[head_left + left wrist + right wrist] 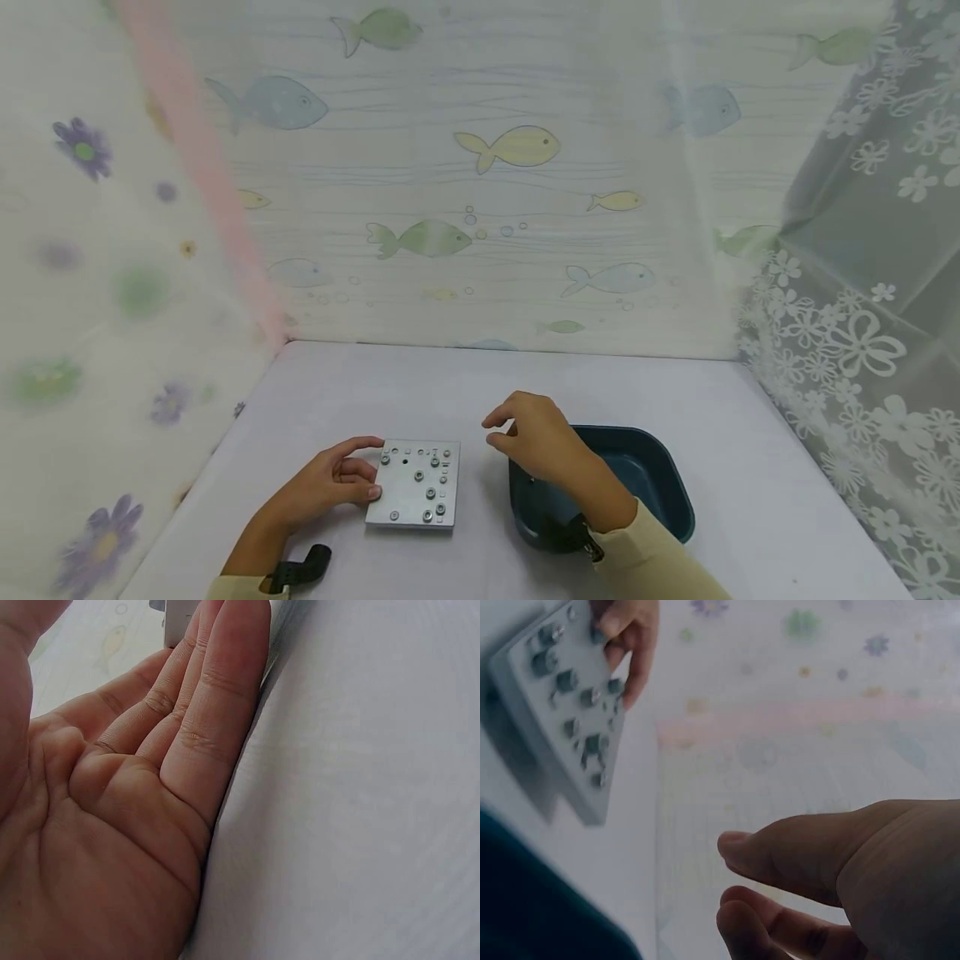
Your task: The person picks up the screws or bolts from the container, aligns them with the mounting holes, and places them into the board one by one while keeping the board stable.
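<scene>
A square silver metal plate [408,500] lies on the white table, with several socket-head screws and small holes in its face. My left hand [333,479] holds the plate by its left side, the thumb over the edge and the index finger at the far corner. In the left wrist view, the left hand [142,772] shows its palm and fingers, with a corner of the plate beyond. My right hand [536,437] hovers between the plate and a dark teal tray [678,487]. A gap shows between thumb and fingers of the right hand [795,877], with nothing in it.
The tray stands to the right of the plate, its near left part hidden by the right forearm. Fish-patterned curtain [487,275] hangs behind the table, with flowered fabric [97,350] at the left and lacy sheer fabric [862,375] at the right.
</scene>
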Motion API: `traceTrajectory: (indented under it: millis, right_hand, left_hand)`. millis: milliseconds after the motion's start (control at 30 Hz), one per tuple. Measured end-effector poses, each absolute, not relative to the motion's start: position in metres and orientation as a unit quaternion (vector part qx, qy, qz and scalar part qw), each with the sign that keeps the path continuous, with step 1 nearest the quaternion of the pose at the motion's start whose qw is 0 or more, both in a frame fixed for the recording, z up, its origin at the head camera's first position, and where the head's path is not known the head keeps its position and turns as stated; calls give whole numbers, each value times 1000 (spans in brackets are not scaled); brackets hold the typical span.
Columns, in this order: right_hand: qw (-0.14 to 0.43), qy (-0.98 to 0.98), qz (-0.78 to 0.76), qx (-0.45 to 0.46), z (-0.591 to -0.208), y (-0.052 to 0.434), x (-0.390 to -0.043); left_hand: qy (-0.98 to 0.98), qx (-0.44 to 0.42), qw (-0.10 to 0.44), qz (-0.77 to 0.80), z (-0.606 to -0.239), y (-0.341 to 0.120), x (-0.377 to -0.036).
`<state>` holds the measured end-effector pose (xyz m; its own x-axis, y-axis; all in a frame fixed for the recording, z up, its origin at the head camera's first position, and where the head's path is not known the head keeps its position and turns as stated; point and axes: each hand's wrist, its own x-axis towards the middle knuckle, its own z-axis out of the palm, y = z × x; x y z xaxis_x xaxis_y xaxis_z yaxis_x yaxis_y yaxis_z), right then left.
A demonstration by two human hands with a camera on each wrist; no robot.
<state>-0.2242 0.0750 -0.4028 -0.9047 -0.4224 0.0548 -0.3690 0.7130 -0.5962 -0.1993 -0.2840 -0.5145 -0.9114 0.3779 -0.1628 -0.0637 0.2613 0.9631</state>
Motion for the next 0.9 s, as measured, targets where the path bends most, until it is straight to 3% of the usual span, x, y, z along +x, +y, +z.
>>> traceTrajectory:
  millis: [433,900]
  right_hand:
    - [80,914,-232,-322,-416,126,-238]
    - [161,903,-172,-360,-445,131,-250]
  left_hand:
    - [770,101,185,602,-516,-284,-200]
    - [772,96,183,601,-516,-283,-197]
